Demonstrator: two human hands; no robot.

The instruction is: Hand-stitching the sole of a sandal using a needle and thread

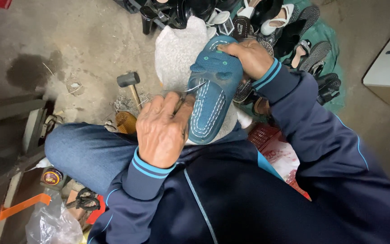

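Behind the knee lie a hammer & shoe pile. Blue slipper lies sole-up, toe pointing away, long axis slightly tilted. Right hand grips toe closed; left hand pinches a needle.

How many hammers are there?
1. The hammer lies on the concrete floor, just beyond the left hand. More could be hidden under the clutter.

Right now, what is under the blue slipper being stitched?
A grey-white fleecy cloth lies under the blue slipper, draped over the lap. The slipper and both hands hide whatever else lies beneath its middle.
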